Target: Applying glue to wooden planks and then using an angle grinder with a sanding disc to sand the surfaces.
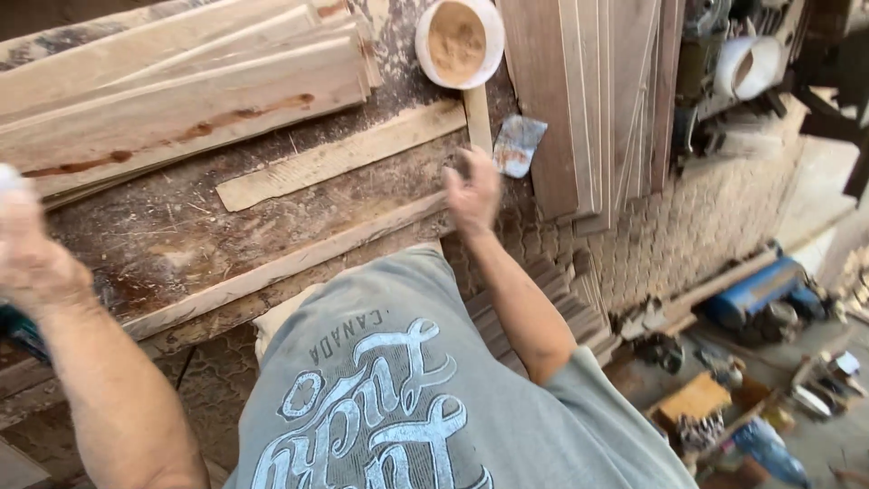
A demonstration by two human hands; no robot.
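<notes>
Two hands work a dusty desk [181,244]: right hand [473,192], fingers loosely apart, reaches a putty scraper [518,145] lying just beyond, near the sawdust bowl [459,41]; left hand [32,258] too blurred to tell.

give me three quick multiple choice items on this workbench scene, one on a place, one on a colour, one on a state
1. Where is the putty knife?
A. beside the right hand
B. inside the bowl
C. on the floor

2. What colour is the bowl?
A. blue
B. white
C. black

3. How are the right hand's fingers?
A. spread, holding nothing
B. closed round a plank
C. gripping the bowl

Key: 1 A, the blade lies just past the hand; 2 B, its rim is white; 3 A, the fingers are loose above the bench.
</notes>
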